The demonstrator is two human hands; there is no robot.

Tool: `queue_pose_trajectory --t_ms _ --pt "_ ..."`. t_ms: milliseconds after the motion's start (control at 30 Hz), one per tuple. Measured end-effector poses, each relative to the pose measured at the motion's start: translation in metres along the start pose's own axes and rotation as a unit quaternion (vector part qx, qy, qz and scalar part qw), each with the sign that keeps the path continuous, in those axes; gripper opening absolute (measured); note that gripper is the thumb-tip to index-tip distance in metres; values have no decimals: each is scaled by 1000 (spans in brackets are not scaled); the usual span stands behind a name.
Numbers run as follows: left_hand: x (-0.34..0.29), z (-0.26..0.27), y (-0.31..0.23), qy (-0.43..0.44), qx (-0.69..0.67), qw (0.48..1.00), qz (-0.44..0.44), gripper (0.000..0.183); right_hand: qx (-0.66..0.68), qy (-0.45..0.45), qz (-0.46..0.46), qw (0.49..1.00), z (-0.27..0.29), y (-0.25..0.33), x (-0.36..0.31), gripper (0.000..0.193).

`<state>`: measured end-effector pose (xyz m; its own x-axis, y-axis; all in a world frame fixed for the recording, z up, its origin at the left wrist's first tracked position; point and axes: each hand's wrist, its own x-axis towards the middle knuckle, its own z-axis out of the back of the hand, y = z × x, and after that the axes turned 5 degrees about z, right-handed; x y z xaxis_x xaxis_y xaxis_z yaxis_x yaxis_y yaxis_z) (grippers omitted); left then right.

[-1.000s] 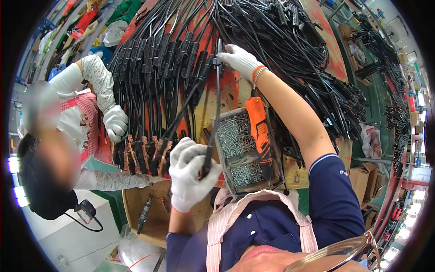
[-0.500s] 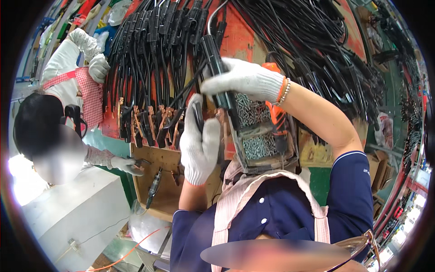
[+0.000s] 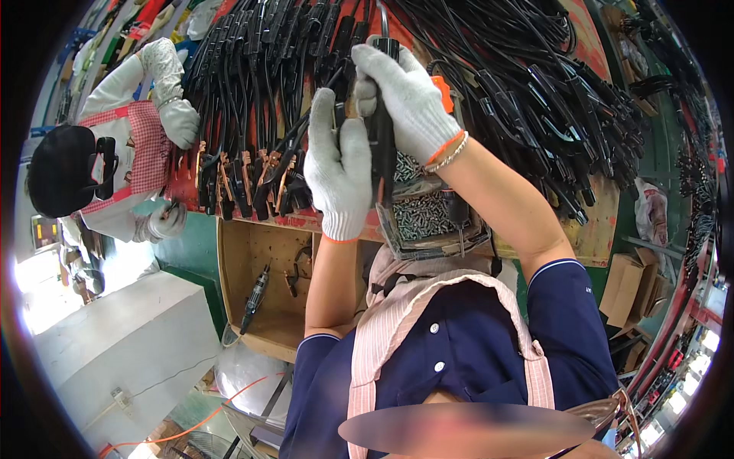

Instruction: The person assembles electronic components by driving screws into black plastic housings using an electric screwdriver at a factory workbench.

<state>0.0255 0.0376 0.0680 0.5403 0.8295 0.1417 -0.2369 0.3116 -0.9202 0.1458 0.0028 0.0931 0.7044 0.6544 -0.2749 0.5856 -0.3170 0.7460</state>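
Note:
My right hand, in a white knit glove, is closed around the upper part of a long black tubular handle. A metal rod or wire rises above its top end. The handle stands nearly upright, and its lower end reaches down toward the screw tray. My left hand, gloved too, is just left of the handle, with fingers and thumb stretched up and apart. Whether its thumb touches the handle I cannot tell. Left of it, black cables with copper-jawed ends lie in a row on the red table.
A clear tray of screws sits at the near table edge, with an orange-and-black power driver above it. Black cables heap up on the right. An open wooden drawer holds a slim tool. A co-worker stands at left.
My right hand has risen and closed around the black handle, which now stands straighter. My left hand has moved up, its fingers apart. The co-worker's lower arm has drawn back.

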Motion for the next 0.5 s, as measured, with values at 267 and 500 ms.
queue_pose_trajectory --t_ms 267,500 --pt "-8 -16 -16 -5 -83 995 -46 41 5 66 96 993 15 1 11 41" --pt "-6 -26 -16 -36 -148 988 -33 39 13 74 45 996 16 10 2 62"
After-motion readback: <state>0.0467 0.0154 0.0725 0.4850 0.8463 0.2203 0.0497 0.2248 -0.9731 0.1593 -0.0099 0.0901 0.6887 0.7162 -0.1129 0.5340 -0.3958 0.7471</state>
